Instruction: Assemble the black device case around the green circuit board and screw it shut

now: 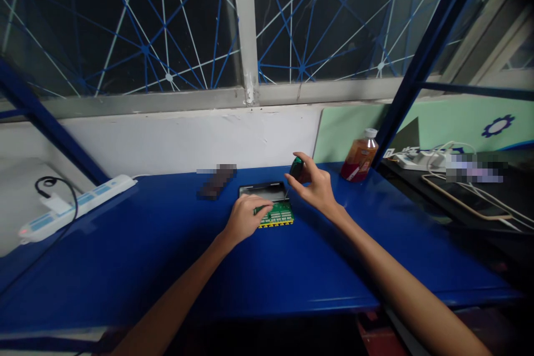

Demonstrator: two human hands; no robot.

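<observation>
Power strip (94, 199), white, lies along the left edge of the table (158, 267). A dark item (217, 182), blurred, rests near the far edge. At centre, well back from the near edge, lies the green circuit board (283, 214), yellow along its near side; just behind it is a dark, shallow case (270, 194). The left hand (246, 217) has its fingers (262, 202) drawn close together over the board's left part; from my remote view I cannot tell whether they grip it. The right hand I see pinching a green-and-black screwdriver (296, 168) between thumb and fingers, shaft downward. A capped bottle (359, 158) stands near the far right corner.
</observation>
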